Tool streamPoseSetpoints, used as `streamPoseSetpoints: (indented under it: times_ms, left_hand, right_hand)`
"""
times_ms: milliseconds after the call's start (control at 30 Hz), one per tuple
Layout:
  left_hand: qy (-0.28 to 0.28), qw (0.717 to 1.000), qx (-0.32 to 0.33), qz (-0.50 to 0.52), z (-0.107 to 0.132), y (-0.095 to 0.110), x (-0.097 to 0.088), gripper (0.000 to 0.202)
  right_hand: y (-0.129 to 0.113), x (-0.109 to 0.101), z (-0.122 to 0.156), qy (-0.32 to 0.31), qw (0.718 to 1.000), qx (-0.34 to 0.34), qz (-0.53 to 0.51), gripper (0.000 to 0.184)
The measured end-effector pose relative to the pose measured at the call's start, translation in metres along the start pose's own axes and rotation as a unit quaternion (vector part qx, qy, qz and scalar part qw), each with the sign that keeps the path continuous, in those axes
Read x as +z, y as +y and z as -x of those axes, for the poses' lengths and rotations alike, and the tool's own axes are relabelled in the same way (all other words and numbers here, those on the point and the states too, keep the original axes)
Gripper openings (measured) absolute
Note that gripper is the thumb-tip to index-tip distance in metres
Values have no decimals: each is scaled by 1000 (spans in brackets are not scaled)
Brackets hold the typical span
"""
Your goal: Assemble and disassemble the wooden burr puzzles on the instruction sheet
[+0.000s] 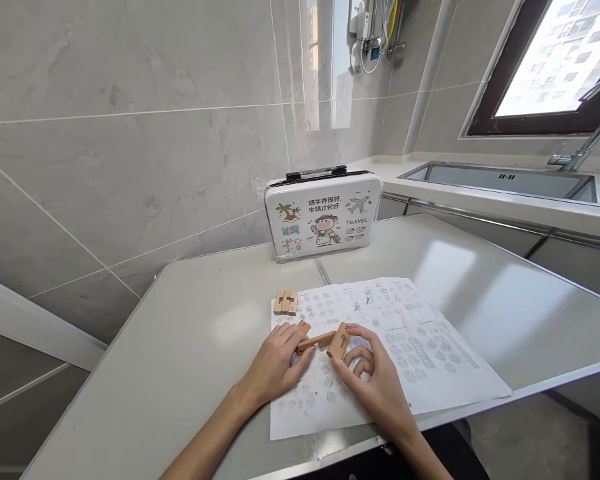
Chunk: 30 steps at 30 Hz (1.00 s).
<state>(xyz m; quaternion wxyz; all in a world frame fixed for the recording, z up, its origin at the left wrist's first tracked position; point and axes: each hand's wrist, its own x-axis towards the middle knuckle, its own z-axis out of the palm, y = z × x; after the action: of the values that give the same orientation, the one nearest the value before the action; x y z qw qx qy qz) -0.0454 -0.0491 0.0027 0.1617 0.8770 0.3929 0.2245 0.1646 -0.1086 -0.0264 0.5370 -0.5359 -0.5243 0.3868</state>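
Between thumb and fingers, my right hand [373, 373] grips a flat wooden block with a slot [339, 341] cut through it, tilted above the sheet. My left hand [274, 360] is closed around the near end of a narrow wooden bar [318, 341]. The bar's other end meets or nearly touches the slotted block; I cannot tell if they are joined. Another wooden piece [304, 327] shows past my left fingers, partly hidden by them. Farther back, several notched wooden pieces [285, 303] lie side by side on the corner of the printed instruction sheet [460, 373].
A white cartoon-printed case [325, 220] with a black handle stands at the back of the white table [190, 333], near the grey tiled wall. To the right are a counter with a sink [505, 180], a faucet [575, 159] and a window. The table's front edge runs close to my body.
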Motion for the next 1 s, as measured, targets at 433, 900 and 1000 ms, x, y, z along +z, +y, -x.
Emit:
streamPoseSetpoints:
  times_ms: [433, 900, 1000]
  left_hand:
    - [-120, 784, -235, 562, 0, -1, 10, 50]
    - [-177, 687, -274, 649, -2, -7, 6, 52]
    - [-185, 683, -265, 655, -1, -8, 6, 54]
  right_hand:
    - [0, -3, 7, -5, 996, -75, -46, 45]
    - [6, -8, 5, -61, 991, -74, -88, 50]
    - [5, -9, 5, -71, 990, -60, -102, 50]
